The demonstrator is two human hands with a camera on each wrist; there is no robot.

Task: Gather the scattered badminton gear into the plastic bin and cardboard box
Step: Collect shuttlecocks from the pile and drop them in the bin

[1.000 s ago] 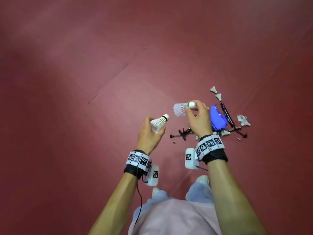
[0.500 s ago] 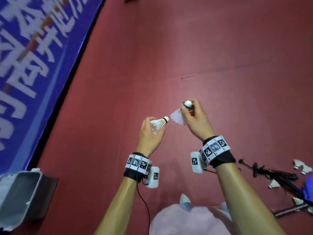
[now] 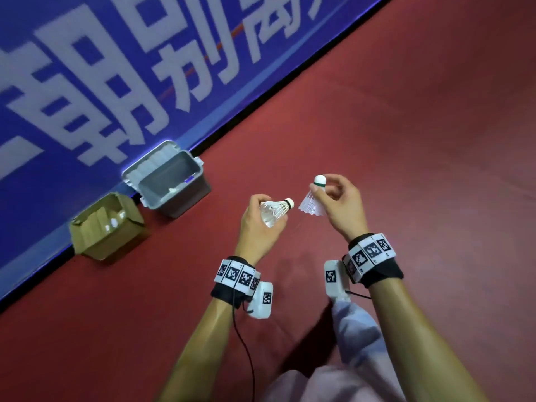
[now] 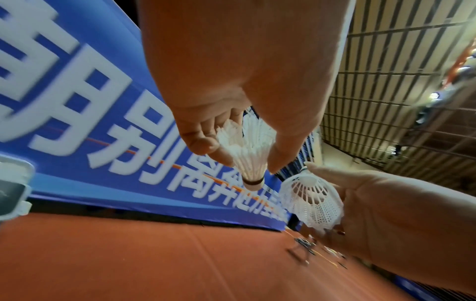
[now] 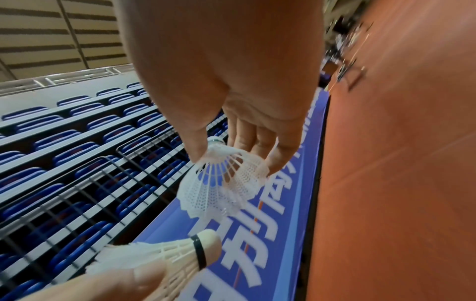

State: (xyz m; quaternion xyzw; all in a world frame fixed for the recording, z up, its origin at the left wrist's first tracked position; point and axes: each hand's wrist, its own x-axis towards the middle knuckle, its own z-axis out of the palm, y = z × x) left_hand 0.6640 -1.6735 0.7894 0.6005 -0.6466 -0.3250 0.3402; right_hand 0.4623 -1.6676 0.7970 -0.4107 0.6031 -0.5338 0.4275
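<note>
My left hand (image 3: 262,224) grips a white feather shuttlecock (image 3: 275,211) with a black band on its cork (image 4: 253,181). My right hand (image 3: 338,203) pinches a white plastic shuttlecock (image 3: 311,204) near its green-banded cork (image 3: 320,180); its mesh skirt (image 5: 219,191) hangs below my fingers. Both hands are held above the red floor, a short way right of the grey plastic bin (image 3: 171,181), which has a shuttlecock inside. The open cardboard box (image 3: 107,224) stands left of the bin with white shuttlecocks in it.
A blue banner (image 3: 116,82) with large white characters runs diagonally behind the bin and box. Red court floor (image 3: 406,126) spreads to the right and front. Blue stadium seats (image 5: 64,132) rise beyond the banner. Far-off rackets lie on the floor (image 4: 306,244).
My view has swung left: the scattered rackets and shuttlecocks left the head view, and the bin, box and banner came in. Both hands still hold their shuttlecocks.
</note>
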